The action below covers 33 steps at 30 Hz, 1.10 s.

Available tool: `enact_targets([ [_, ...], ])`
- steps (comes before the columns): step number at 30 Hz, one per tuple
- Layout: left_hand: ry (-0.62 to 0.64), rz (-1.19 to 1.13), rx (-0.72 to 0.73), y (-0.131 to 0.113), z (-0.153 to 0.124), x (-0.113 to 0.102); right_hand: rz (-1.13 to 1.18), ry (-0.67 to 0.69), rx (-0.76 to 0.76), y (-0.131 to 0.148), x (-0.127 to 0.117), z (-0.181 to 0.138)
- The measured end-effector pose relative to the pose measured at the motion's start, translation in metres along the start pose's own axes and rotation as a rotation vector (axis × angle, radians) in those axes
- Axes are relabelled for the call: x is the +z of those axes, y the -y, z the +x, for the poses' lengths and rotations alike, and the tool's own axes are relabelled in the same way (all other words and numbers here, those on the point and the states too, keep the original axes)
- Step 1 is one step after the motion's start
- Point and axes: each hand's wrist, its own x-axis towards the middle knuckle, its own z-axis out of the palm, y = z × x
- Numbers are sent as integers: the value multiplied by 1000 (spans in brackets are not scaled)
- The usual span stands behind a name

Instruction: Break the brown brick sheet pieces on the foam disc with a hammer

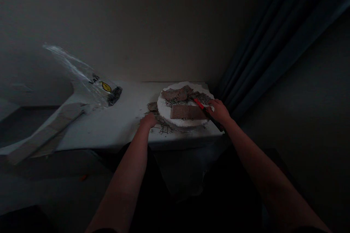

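Right hand (pixel 220 111) was at the tool (pixel 199 103), left hand (pixel 148 120) by the disc (pixel 164 111); couldn't tell either's finger grip. Bracing the slab (pixel 188 112) seemed wise.

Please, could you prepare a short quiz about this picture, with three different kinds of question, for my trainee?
1. Fill the gap: The round piece under the brown strips is ____ in colour.
2. True or false: The red-and-black tool is nearer to the right hand than to the left hand.
3. Choose one. Which of these is to the left of the left hand in the picture?
A. the dark curtain
B. the clear plastic bag
C. the red-and-black tool

Key: 1. white; 2. true; 3. B
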Motion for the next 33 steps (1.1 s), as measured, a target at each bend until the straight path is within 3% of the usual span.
enact_targets([
  [4,-197,-280,14,-23,6,-10,-28,123,48,-2,22,-4],
  [7,-147,-608,176,-55,14,3,-33,139,22,-1,37,2],
  [10,-54,-742,315,-91,25,21,-43,110,-26,1,42,12],
  [14,38,-636,467,-130,43,33,-62,116,-41,2,42,21],
  [17,-26,-559,478,-145,57,36,-63,159,-48,0,40,21],
  [22,8,-502,495,-149,73,46,-30,244,-52,-2,35,17],
  [33,31,-404,608,-167,77,48,64,260,-43,3,19,14],
])
